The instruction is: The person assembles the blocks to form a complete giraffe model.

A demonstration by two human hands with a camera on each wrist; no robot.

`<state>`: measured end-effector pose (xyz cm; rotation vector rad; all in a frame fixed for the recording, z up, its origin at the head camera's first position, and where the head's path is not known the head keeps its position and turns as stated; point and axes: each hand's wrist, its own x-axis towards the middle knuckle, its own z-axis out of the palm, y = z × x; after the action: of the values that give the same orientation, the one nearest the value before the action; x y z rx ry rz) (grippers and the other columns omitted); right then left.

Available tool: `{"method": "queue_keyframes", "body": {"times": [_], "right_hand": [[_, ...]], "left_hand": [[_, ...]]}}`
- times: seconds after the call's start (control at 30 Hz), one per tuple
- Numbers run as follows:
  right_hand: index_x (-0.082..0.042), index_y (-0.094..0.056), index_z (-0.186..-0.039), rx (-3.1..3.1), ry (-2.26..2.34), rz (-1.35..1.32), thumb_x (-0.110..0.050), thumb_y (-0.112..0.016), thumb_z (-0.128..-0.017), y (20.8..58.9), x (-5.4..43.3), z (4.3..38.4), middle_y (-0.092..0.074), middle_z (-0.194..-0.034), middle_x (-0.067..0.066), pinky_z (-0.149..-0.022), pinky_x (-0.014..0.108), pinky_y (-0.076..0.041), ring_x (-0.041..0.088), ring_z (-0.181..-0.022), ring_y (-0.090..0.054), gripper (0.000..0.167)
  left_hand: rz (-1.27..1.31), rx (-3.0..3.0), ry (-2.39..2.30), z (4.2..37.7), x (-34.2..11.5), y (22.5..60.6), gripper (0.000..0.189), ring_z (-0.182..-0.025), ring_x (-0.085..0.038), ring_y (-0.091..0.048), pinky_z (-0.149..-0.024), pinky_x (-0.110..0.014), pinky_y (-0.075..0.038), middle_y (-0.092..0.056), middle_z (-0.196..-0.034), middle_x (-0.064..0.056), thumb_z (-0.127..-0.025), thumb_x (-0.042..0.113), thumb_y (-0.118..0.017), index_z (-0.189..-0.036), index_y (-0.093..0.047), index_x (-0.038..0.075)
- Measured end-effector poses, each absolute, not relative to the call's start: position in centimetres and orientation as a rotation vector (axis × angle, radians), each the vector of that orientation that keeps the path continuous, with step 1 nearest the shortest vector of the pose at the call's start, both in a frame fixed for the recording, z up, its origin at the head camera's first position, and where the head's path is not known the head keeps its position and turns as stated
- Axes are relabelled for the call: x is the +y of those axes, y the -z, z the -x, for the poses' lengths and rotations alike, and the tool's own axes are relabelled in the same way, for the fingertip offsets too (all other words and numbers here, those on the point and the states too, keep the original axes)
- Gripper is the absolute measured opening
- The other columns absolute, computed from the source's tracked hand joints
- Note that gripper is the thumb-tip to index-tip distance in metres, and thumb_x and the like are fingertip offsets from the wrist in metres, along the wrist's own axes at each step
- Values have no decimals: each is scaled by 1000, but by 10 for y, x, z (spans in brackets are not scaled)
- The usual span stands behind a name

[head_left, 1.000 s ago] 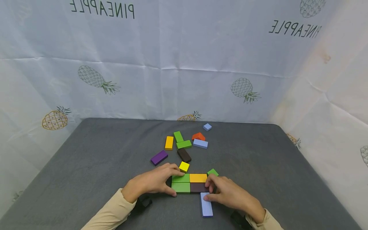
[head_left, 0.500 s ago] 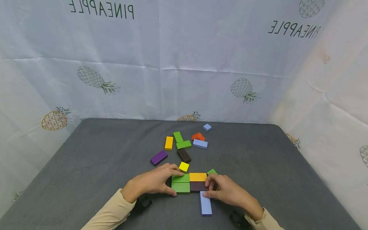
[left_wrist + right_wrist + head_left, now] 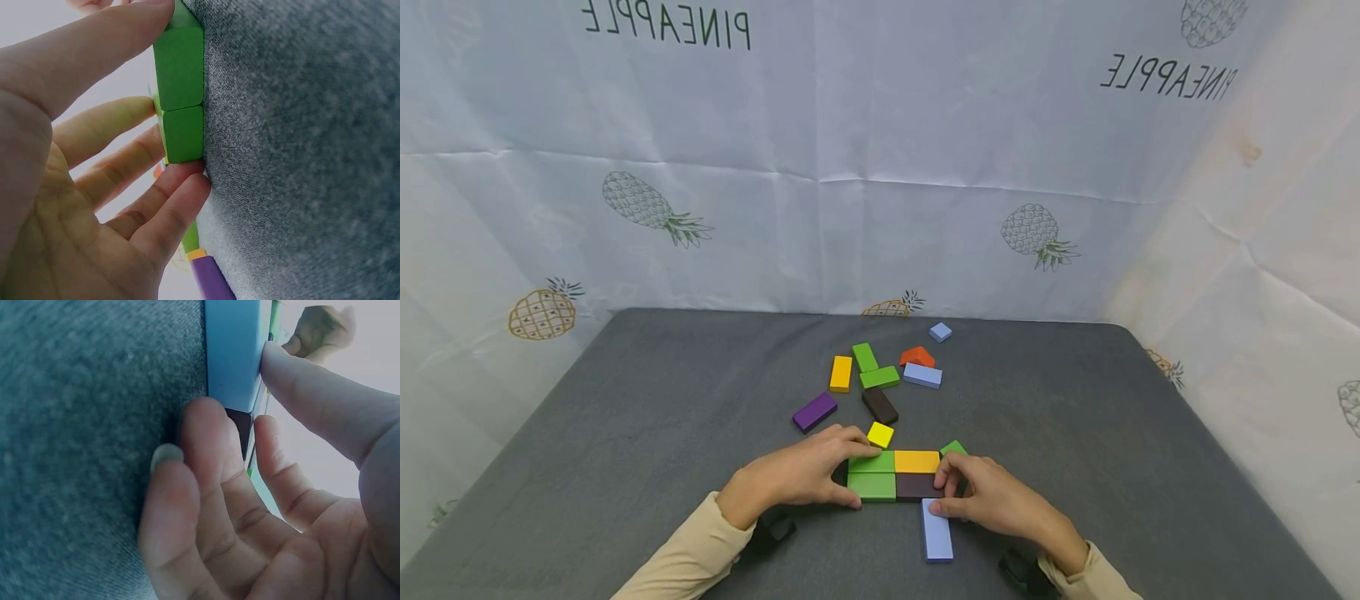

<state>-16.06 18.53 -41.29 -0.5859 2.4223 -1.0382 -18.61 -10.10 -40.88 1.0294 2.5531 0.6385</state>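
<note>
In the head view two green blocks (image 3: 872, 487) lie side by side, with an orange block (image 3: 917, 462) and a dark brown block (image 3: 913, 487) against their right ends, making a flat rectangle. My left hand (image 3: 805, 468) grips the green pair from the left, thumb at the near side and fingers at the far side. A long light blue block (image 3: 937, 535) points toward me from the brown block's near edge. My right hand (image 3: 996, 502) has its thumb on the blue block and curled fingers at the brown block's right end. The right wrist view shows that thumb (image 3: 294, 375) on the blue block's edge.
A small green block (image 3: 953, 448) is partly behind the right hand. A yellow block (image 3: 880, 434) sits just beyond the rectangle. Farther back lie purple (image 3: 815, 412), dark brown (image 3: 880, 405), orange (image 3: 841, 373), green (image 3: 880, 377), red (image 3: 917, 357) and light blue (image 3: 922, 375) blocks.
The light blue block and my right hand have shifted slightly away from me. The rectangle's blocks have moved a little the same way. My left hand keeps its place.
</note>
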Motion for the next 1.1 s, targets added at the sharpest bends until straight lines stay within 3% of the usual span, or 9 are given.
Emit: {"method": "queue_keyframes", "body": {"times": [0.27, 0.5, 1.1], "right_hand": [[-9, -62, -101, 2515, 1017, 619, -31, -73, -90, 407, 186, 162, -62, -86, -3, -58, 21, -41, 6, -68, -50, 27], [-8, -64, -104, 2657, 1046, 645, -22, -72, -91, 399, 178, 170, -65, -97, 1, -65, 20, -52, 8, -76, -60, 21], [-6, -67, -110, 2798, 965, 791, -18, -71, -92, 396, 148, 214, -69, -107, 7, -75, 28, -56, 15, -87, -66, 23]], "left_hand": [[-1040, 2557, -628, 185, -101, 409, 62, -120, -15, -51, -103, -35, -47, -57, -133, 1, -83, 33, -80, -139, -59, 14], [-1039, 2560, -627, 186, -101, 409, 62, -120, -15, -51, -103, -35, -47, -57, -133, 1, -84, 33, -80, -139, -59, 14], [-1055, 2553, -639, 187, -102, 409, 61, -118, -15, -52, -101, -35, -48, -58, -132, 0, -84, 33, -80, -138, -60, 14]]}}
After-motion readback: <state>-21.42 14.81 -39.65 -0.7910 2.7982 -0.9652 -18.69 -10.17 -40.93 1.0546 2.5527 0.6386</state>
